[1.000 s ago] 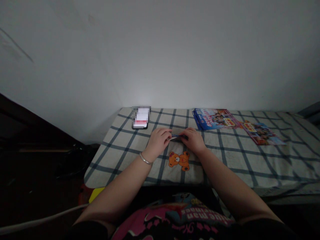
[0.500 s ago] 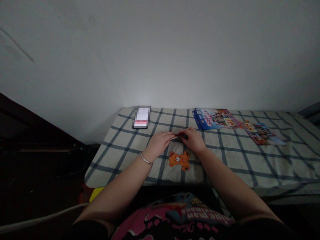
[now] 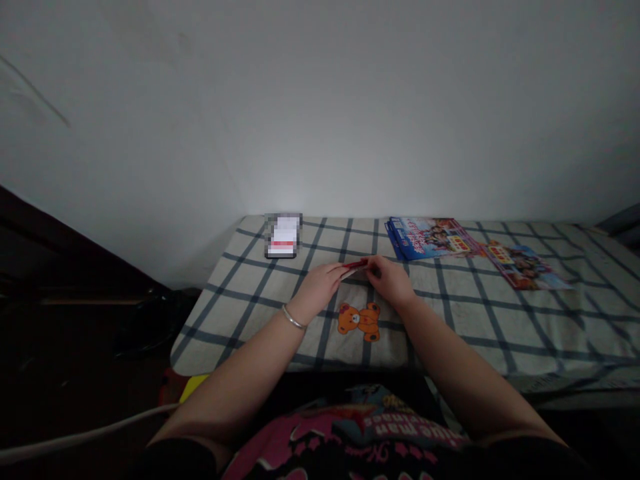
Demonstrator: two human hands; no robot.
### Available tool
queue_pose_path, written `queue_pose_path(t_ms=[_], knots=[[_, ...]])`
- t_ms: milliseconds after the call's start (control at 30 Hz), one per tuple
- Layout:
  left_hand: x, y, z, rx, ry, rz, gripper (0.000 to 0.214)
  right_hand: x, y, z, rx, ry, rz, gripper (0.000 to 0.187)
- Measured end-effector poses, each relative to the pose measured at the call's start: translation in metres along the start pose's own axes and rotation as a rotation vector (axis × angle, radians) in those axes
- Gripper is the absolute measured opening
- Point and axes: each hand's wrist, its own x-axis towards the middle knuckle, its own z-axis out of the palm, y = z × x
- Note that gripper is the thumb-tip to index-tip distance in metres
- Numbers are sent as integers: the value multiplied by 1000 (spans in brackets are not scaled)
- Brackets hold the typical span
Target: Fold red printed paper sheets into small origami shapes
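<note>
Both my hands meet over the middle of a checked cloth (image 3: 450, 313) with an orange bear print (image 3: 359, 320). My left hand (image 3: 320, 287), a silver bangle on its wrist, pinches one end of a small thin red piece (image 3: 355, 265). My right hand (image 3: 393, 280) pinches the other end, fingers closed on it. The piece is held just above the cloth and is too small to name.
A phone with a lit screen (image 3: 283, 235) lies at the back left of the cloth by the white wall. Two colourful printed booklets (image 3: 430, 238) (image 3: 525, 265) lie at the back right. The floor to the left is dark.
The small piece between my fingers showed blue a second ago and now shows red; both hands have shifted slightly away from me and a little higher.
</note>
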Motion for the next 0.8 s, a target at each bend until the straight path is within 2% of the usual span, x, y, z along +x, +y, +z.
queue_pose_path(t_ms=[300, 500, 800], knots=[[0, 2, -1, -112, 65, -81, 31, 0, -4, -3, -87, 142, -149, 13], [-1, 2, -2, -161, 74, -97, 30, 0, -5, -3, -146, 162, -201, 14], [1, -1, -1, -167, 47, -28, 45, 3, 0, 2, -139, 149, -205, 15]])
